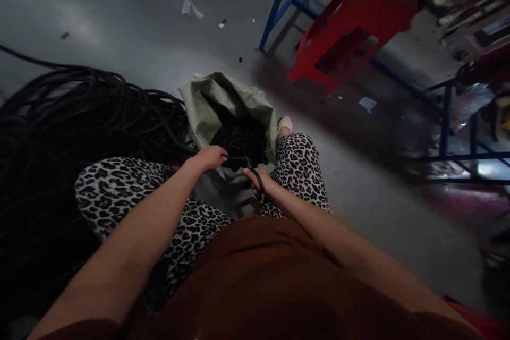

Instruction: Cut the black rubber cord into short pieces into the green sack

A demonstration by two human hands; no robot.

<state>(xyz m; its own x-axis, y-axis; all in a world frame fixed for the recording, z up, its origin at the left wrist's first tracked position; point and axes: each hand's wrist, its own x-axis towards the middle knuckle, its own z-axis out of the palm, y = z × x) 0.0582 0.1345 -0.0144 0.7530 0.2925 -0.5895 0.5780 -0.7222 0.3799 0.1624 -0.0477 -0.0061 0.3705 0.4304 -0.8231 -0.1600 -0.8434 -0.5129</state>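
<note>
Dim, cool light fell on the floor [131, 21], where pale glare bloomed at upper left and a brighter patch glowed at far right. Cables [79, 90] at left sank into near-black, and a broad shadow spread beneath the stool [378, 2]. Blur smeared the right edge; wide-angle distortion stretched the arms [135, 228] toward the lower corners, while the sack [201, 111] lost detail inside.

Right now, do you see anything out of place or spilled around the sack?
Yes, litter: a crumpled plastic scrap and a small dark bit lie loose on the floor beyond the sack. The sack holds black pieces; I cannot tell if the bit came from there.
</note>
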